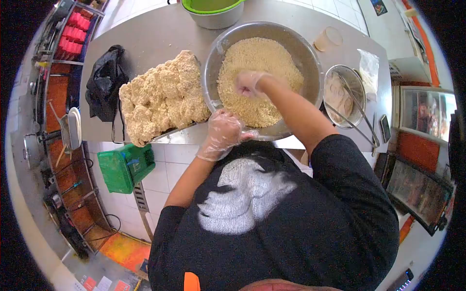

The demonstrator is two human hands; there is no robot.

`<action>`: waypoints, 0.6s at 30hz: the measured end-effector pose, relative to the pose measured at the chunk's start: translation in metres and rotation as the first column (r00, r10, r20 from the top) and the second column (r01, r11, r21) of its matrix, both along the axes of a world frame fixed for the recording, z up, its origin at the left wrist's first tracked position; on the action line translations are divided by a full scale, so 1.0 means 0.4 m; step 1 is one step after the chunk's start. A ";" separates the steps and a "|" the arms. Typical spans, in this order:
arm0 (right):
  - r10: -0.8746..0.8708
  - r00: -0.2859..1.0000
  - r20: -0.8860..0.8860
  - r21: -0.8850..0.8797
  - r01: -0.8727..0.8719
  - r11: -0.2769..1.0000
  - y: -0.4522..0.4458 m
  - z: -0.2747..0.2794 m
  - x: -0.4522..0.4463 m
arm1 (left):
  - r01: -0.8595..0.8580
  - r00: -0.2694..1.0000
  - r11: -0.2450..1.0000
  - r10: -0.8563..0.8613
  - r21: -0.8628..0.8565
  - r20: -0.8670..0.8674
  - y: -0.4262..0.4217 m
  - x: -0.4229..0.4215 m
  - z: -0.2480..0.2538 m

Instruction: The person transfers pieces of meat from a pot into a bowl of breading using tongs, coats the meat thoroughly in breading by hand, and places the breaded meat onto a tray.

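Observation:
A large metal bowl [312,63] holds a heap of pale, coarse crumbs [262,53]. My right hand [250,83], in a clear plastic glove, is over the crumbs with its fingers curled in; whatever they hold, if anything, is hidden, and the hand is slightly blurred. At the near left of the bowl, my left hand [224,128], gloved too, is closed on the rim with its thumb along the edge. Just left of the bowl, close to that hand, lies a big pile of crumb-coated pieces [162,97], reaching the table's front edge.
On the metal table [160,29] lie a black plastic bag [107,82], a pot with a green rim [213,17], a cup [328,39], and a bowl of pale wet pieces with tongs [344,97]. A clear bag [369,72] and phone [385,128] sit right. Below is a green bin [116,167].

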State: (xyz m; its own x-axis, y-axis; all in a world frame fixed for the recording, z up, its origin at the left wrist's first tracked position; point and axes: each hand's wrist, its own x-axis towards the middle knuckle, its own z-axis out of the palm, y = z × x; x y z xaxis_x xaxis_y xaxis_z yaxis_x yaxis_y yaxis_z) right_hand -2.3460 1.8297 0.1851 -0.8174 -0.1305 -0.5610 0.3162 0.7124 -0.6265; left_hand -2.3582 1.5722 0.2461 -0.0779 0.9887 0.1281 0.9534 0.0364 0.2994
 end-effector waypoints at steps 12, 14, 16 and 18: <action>-0.841 0.416 0.347 -0.213 0.908 0.361 0.072 -0.034 -0.022 | -0.009 1.000 0.999 0.010 -0.043 0.011 0.003 -0.001 0.016; -0.776 0.596 0.207 -0.208 0.802 0.560 0.076 -0.039 -0.022 | -0.024 1.000 0.994 0.022 -0.107 -0.017 0.010 -0.001 0.025; -0.743 0.667 0.055 -0.156 0.741 0.653 0.076 -0.031 -0.014 | -0.013 1.000 0.997 0.012 -0.073 -0.020 -0.001 0.005 0.021; -0.756 0.640 -0.140 -0.082 0.753 0.653 0.116 0.019 -0.026 | -0.005 1.000 1.000 0.004 -0.025 -0.019 0.000 0.002 0.015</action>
State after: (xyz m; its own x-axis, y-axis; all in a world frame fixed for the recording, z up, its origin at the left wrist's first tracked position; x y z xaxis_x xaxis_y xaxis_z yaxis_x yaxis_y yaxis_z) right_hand -2.3562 1.8762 0.1925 -0.7076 0.5621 -0.4282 0.6425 0.2594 -0.7211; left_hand -2.3575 1.5722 0.2521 -0.0801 0.9912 0.1050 0.9589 0.0479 0.2798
